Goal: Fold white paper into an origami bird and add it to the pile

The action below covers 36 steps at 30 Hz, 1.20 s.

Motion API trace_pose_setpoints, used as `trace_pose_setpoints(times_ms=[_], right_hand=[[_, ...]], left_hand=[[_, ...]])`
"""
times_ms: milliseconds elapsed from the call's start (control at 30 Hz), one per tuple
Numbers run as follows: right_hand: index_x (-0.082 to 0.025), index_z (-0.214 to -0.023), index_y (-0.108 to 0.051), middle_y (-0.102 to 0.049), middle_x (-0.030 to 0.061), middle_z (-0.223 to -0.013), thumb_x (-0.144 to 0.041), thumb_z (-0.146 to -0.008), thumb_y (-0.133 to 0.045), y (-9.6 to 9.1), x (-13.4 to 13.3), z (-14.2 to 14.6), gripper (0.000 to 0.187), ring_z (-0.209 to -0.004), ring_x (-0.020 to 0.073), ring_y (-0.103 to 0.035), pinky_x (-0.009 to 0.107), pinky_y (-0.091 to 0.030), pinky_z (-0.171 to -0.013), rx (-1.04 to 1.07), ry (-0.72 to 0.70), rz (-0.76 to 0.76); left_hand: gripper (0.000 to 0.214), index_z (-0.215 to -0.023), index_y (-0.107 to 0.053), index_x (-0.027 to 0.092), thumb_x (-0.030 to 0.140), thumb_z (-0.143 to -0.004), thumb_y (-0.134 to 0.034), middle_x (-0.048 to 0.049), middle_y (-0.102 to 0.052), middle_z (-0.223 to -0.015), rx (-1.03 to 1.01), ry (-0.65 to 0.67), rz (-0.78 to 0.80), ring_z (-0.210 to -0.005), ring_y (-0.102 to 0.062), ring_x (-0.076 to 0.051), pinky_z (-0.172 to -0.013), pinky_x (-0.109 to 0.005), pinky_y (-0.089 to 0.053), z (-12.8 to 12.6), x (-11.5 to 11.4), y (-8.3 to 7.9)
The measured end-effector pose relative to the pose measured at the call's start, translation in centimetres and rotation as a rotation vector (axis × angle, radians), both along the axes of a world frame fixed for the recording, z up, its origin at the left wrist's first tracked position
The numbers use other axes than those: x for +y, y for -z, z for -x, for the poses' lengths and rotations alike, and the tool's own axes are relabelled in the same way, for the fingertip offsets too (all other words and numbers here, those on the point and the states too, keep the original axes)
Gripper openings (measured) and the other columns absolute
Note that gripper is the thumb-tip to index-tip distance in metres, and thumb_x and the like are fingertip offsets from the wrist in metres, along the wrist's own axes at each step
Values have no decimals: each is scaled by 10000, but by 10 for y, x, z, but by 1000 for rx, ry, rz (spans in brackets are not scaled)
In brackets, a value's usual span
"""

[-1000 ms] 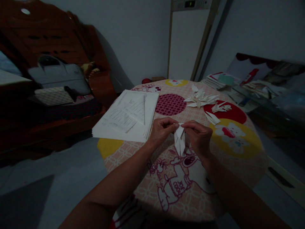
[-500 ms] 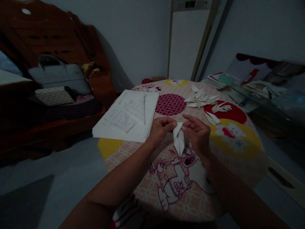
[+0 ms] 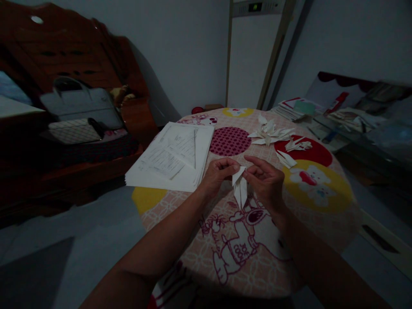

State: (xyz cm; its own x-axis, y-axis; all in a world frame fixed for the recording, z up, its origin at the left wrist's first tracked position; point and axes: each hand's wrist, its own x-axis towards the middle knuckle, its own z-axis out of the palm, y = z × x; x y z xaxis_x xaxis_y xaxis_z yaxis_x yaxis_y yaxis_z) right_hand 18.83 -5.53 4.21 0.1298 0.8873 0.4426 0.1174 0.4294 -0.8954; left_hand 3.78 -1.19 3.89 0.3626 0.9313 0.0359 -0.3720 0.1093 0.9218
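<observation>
Between my hands, above the table, hangs a folded white paper piece (image 3: 240,193) with two long points facing down toward me. My left hand (image 3: 221,174) pinches its top left edge between thumb and forefinger. At the top right edge, the thumb and fingertips of my right hand (image 3: 265,178) close on the paper, its forefinger raised a little. Farther back on the table sit white folded paper shapes (image 3: 270,132) in a cluster. Nearer on the right lie a crumpled-looking folded paper (image 3: 299,145) and a slim folded paper piece (image 3: 286,159).
A stack of written paper sheets (image 3: 154,171) lies left on the round table, whose patterned cloth (image 3: 199,257) shows cartoon figures. A wooden bench (image 3: 135,116) with bags (image 3: 83,107) stands at left. At right, a glass table (image 3: 347,137) holds papers.
The top of the folded paper has tilted and a flap now slants down to the left. Its lower points have shifted slightly left; both hands stay almost in place.
</observation>
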Motion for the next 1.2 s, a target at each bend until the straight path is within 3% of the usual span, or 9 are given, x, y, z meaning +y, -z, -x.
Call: trace_pose_setpoints(times_ms=[167, 300, 467, 633, 733, 967, 1200], right_hand=[[-168, -1168, -687, -595, -49, -631, -202, -784, -685, 4, 2, -1, 385, -511, 85, -508, 222, -400, -462, 11, -24, 4], [-157, -1171, -687, -592, -51, -619, -195, -778, -687, 4, 1, -1, 394, -505, 84, -510, 221, -399, -469, 13, -40, 23], [-165, -1144, -696, -613, -44, -624, -222, -747, -721, 2, 3, -1, 401, -513, 93, -536, 221, -425, -478, 105, -95, 107], [-163, -866, -708, -655, -2, -646, -328, -803, -691, 6, 10, -5, 178, -556, 122, -587, 249, -482, -530, 185, -124, 207], [-171, -710, -658, -614, -16, -582, -360, -814, -686, 9, 13, -8, 217, -524, 116, -555, 240, -462, -511, 161, -137, 214], [-171, -679, -653, -639, -7, -584, -375, -826, -680, 12, 17, -14, 253, -512, 127, -572, 251, -469, -510, 161, -281, 277], [-168, -641, -652, -625, -12, -515, -385, -795, -699, 5, 16, -16, 271, -457, 117, -554, 234, -442, -460, 3, -235, 214]], left_hand=[[289, -699, -692, 135, 354, -617, -862, -2, -654, -648, 38, -29, -23, -568, -562, -90, -595, -238, -456, -2, -2, -2], [262, -651, -688, 130, 341, -629, -842, 5, -634, -615, 108, -102, -131, -559, -527, -83, -586, -226, -424, -2, -2, -4], [267, -644, -688, 134, 356, -635, -837, 7, -618, -601, 138, -106, -170, -552, -504, -83, -562, -223, -396, 0, -1, -4], [279, -675, -700, 129, 376, -661, -827, 4, -617, -603, 172, -104, -178, -546, -501, -78, -554, -219, -386, 1, -1, -4], [273, -680, -700, 125, 373, -675, -815, -5, -626, -609, 229, -91, -210, -548, -515, -85, -548, -219, -391, 2, -1, -5], [241, -726, -730, 119, 348, -703, -800, -22, -659, -643, 277, -54, -232, -565, -538, -88, -541, -213, -388, 2, -1, -5], [296, -708, -733, 120, 395, -660, -831, -4, -630, -595, 235, -30, -166, -516, -472, -70, -509, -209, -349, 2, -1, -4]])
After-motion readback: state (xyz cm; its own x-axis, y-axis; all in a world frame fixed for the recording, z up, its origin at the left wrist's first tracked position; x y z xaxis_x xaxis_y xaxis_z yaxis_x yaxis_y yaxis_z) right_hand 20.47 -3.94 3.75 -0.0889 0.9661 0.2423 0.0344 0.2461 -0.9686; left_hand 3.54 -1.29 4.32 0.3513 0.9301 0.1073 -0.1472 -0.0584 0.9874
